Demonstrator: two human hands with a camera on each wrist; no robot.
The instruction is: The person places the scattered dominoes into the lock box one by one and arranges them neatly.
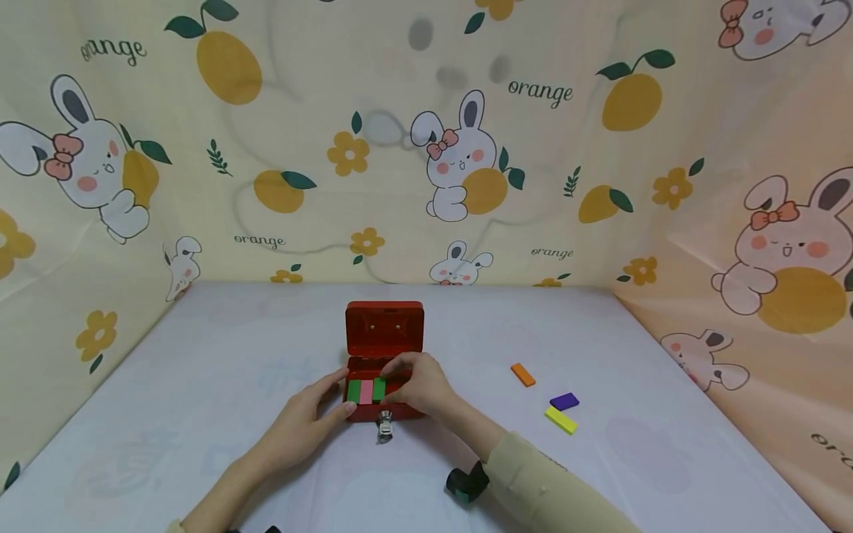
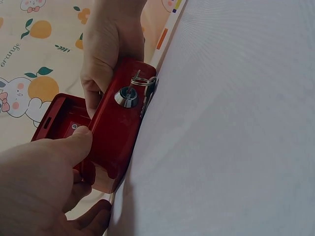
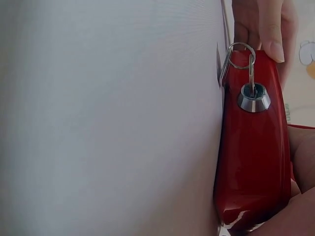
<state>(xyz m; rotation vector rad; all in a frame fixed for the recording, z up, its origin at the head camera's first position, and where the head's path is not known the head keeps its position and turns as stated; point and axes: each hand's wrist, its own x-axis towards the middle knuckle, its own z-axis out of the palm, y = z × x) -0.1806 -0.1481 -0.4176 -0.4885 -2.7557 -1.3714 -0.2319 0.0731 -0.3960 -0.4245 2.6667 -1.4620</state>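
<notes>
A small red metal cash box (image 1: pixel 385 412) stands on the table, its lid (image 1: pixel 384 328) raised at the back. My left hand (image 1: pixel 303 422) holds the box's left front corner, thumb on the rim and fingers along the side wall. Inside lie a green block (image 1: pixel 354 391) and a pink block (image 1: pixel 366 392) side by side. Beside the pink one, my right hand (image 1: pixel 423 385) pinches another green block (image 1: pixel 379 389) between thumb and fingers. Keys on a ring hang from the front lock (image 2: pixel 127 97). In the right wrist view, the box front (image 3: pixel 253 157) hides the blocks.
To the right of the box lie an orange block (image 1: pixel 523 374), a purple block (image 1: pixel 564 401) and a yellow block (image 1: pixel 561 420) on the white tabletop (image 1: pixel 266 333). A patterned cloth (image 1: pixel 306 96) with rabbits and oranges stands behind and at both sides.
</notes>
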